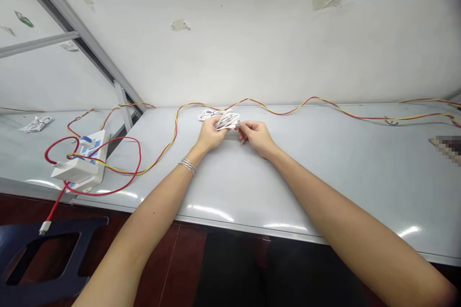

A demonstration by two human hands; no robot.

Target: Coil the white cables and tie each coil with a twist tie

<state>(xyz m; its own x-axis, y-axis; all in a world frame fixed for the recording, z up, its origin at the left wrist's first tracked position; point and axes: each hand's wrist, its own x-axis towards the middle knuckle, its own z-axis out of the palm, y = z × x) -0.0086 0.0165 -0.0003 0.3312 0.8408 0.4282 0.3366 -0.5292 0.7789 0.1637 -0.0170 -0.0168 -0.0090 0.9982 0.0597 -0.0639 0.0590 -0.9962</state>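
Observation:
A coiled white USB cable point(225, 120) is gripped by my left hand point(211, 133) over the middle of the grey table. My right hand point(256, 136) pinches a plug end point(236, 125) of this cable between thumb and fingertips, just right of the coil. Its connector is too small to make out fully. Behind my left hand, another white cable bundle point(206, 114) lies on the tabletop, partly hidden by the hand and the held coil.
A white power strip point(99, 151) with a white charger point(74, 171) and a looping red cable point(139, 153) stands at left. Red-yellow twisted wire point(175, 127) runs along the wall. A white cable bundle point(37, 124) lies far left. Below is a dark blue stool point(72, 268).

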